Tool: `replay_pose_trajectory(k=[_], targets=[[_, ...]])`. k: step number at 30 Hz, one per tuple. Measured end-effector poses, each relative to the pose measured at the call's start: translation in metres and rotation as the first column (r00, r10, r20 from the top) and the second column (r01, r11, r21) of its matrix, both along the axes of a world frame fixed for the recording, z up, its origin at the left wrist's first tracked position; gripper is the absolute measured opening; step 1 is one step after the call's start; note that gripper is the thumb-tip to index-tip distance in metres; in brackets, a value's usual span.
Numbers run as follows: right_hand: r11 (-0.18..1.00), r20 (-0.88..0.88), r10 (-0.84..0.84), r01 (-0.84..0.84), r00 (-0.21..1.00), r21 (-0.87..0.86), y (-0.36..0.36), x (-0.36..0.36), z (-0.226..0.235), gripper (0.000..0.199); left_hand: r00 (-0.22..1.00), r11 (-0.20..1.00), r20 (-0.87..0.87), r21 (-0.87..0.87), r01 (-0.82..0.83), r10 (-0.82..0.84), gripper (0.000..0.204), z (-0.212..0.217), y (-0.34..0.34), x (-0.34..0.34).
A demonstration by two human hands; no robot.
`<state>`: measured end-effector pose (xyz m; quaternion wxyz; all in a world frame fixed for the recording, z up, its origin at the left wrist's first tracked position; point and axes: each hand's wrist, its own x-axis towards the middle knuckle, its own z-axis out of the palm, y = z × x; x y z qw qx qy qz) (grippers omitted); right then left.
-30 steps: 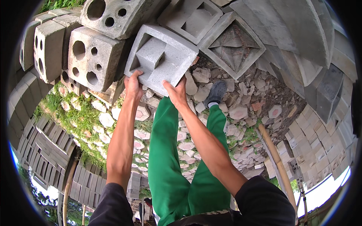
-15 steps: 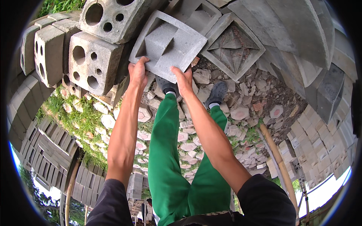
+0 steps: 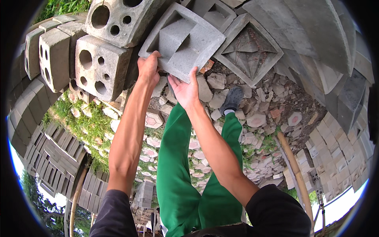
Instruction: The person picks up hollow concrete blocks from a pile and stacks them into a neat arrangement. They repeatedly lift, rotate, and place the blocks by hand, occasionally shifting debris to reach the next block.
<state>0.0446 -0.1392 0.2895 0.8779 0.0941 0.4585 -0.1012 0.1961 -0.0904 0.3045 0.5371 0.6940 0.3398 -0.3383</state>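
Both bare forearms stretch forward from dark sleeves. The left hand (image 3: 148, 67) curls in a closed grip. The right hand (image 3: 184, 90) spreads open, palm up.

One view only: a head-worn fisheye camera looks steeply down the person's front, close over both forearms, which enter from the lower edge. It faces forward and down onto rubble ground (image 3: 272, 114) and stacked concrete blocks (image 3: 98, 63) (straight block edges bow toward the round black rim). No second view is supplied, so no shared part of the scene can be reported.
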Motion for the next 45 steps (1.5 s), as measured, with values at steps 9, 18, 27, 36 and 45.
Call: replay_pose_trajectory(k=[9, 18, 27, 36, 45], targets=[[0.962, -0.163, -0.233, 0.203, 0.959, -0.184, -0.024, 0.047, 0.005, 0.081, 0.995, 0.995, 0.029, -0.019, 0.098, -0.097, 0.042, 0.005, -0.051, 0.019], [0.947, -0.261, -0.306, 0.263, 0.916, -0.186, -0.079, 0.087, 0.005, 0.063, 1.0, 0.998, 0.019, 0.056, 0.006, -0.007, 0.047, -0.008, -0.109, 0.04], [0.996, -0.143, -0.009, -0.004, 0.99, -0.085, -0.099, 0.057, 0.009, 0.081, 0.994, 0.996, 0.078, -0.017, 0.084, -0.082, 0.053, -0.003, -0.113, 0.024], [0.785, -0.512, 0.19, -0.444, 0.837, -0.433, -0.21, -0.123, 0.081, 0.064, 0.76, 0.928, 0.561, 0.339, 0.152, -0.329, 0.092, 0.068, -0.207, -0.136], [0.59, -0.608, -0.153, -0.422, 0.779, -0.689, -0.398, -0.204, 0.132, 0.103, 0.908, 0.771, 0.1, -0.495, 0.4, -0.407, 0.107, 0.123, -0.38, -0.217]])
